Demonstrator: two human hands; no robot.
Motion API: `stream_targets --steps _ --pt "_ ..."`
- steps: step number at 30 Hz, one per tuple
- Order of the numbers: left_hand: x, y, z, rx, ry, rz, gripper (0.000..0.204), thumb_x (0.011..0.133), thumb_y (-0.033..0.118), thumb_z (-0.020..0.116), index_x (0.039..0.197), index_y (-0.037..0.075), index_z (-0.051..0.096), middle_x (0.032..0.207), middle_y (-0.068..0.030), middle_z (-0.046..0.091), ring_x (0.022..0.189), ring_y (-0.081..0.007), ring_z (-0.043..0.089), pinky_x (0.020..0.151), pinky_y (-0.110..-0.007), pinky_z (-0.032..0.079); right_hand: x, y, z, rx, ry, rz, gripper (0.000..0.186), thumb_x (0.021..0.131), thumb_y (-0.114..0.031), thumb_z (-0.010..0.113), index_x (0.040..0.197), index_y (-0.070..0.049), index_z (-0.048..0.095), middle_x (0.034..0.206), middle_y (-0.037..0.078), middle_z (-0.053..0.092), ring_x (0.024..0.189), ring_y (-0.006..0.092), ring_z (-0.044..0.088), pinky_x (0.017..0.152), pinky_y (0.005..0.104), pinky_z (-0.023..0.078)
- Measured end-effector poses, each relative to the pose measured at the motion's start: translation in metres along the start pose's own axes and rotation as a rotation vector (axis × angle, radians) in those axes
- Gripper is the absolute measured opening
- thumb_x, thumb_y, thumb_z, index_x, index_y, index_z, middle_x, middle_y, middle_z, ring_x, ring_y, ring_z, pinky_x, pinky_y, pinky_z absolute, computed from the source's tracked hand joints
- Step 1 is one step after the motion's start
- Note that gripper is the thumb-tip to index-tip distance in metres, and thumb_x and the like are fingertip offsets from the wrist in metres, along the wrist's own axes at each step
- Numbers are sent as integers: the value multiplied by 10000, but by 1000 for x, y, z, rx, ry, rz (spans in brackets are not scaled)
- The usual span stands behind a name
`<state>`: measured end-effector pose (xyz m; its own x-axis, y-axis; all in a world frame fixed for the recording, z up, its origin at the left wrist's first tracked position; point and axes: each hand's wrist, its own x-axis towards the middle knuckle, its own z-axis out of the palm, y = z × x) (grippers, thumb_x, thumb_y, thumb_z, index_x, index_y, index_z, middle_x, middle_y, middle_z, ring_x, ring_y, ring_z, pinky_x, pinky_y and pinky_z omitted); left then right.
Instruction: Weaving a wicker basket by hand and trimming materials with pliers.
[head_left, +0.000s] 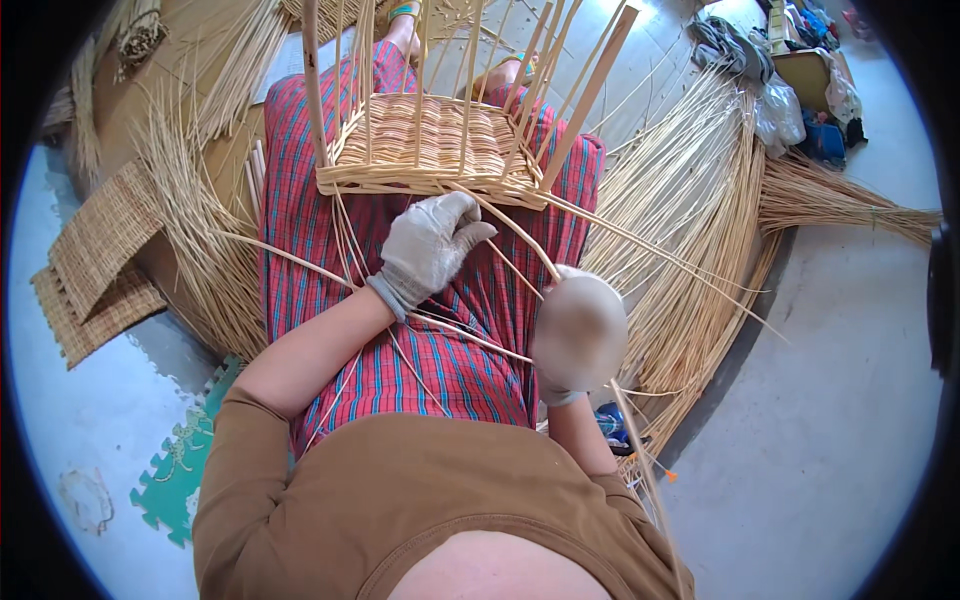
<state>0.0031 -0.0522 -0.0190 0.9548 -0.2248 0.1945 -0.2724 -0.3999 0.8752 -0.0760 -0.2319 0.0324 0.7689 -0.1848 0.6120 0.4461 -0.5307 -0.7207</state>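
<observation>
We are crooking our left arm inward and curling the left hand, thumb apart, at 6 o'clock of the basket on our lap; we cannot tell whether it is gripping. At the basket's 5 o'clock, our right hand is meeting a cane strip, blur hiding its grip.

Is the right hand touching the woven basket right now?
Apart. The head view shows red plaid cloth between the right hand and the basket; a pale strand spans that gap.
</observation>
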Motion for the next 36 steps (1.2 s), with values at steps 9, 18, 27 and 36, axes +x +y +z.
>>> stream_targets --steps 9,18,27,36 --pt "-4 -7 -2 -11 -37 -23 212 876 184 778 906 39 626 796 -143 655 755 -341 662 680 -424 520 -2 -3 26 -31 -162 -20 199 837 30 813 915 -40 644 944 156 734 896 241 750 770 336 608" --pt "-8 -16 -7 -354 -167 -205 46 949 29 661 948 26 614 821 -85 704 784 -180 747 690 -306 582 -2 -9 43 -75 -388 -161 249 735 20 781 971 -40 728 994 173 739 862 336 743 704 399 618" --pt "-10 -17 -10 -243 -126 -137 161 885 195 748 892 51 676 808 -159 683 778 -348 683 691 -419 534 -1 -6 49 56 -313 -118 171 822 86 744 914 -51 702 923 148 758 883 269 755 719 344 613" --pt "-6 -10 -14 -65 -166 -82 222 842 251 793 915 67 692 832 -143 684 788 -349 672 713 -413 519 23 51 62 391 -74 584 147 918 60 702 923 -17 577 919 98 718 902 155 699 830 303 579"
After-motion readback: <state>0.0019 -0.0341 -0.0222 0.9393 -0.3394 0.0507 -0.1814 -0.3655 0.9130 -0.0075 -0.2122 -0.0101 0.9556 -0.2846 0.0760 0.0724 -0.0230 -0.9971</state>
